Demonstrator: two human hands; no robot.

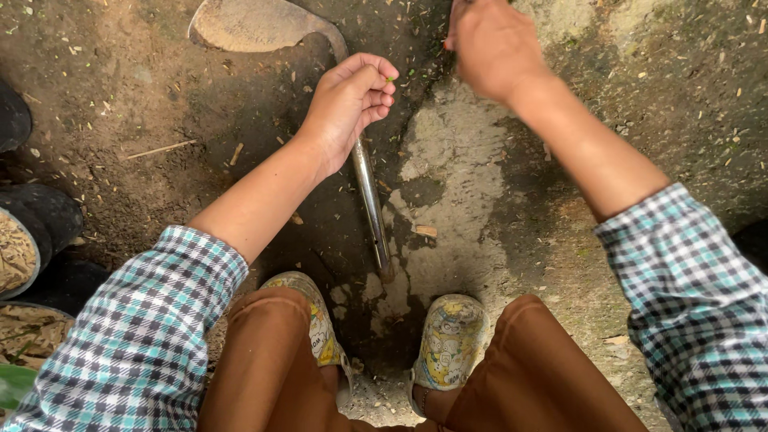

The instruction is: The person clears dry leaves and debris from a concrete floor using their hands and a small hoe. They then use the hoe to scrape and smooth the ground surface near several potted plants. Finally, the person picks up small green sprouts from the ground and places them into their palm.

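My left hand [346, 104] hovers over the ground with its fingers curled, pinching a tiny green bit [390, 79] at the fingertips. Beneath it lies a hoe with a flat dirty blade [248, 26] and a metal shaft [370, 200] running toward my feet. My right hand [492, 44] is raised at the top edge, fingers closed and partly cut off by the frame; whether it holds anything is hidden. Both sleeves are checked teal and white. I squat in brown trousers and patterned clogs [450, 340].
Bare dirt and a pale patch of cracked concrete [460, 160] lie ahead, strewn with wood chips. Black pots [32, 232] filled with dry husk stand at the left edge, along with a green leaf [12, 384] at the lower left corner.
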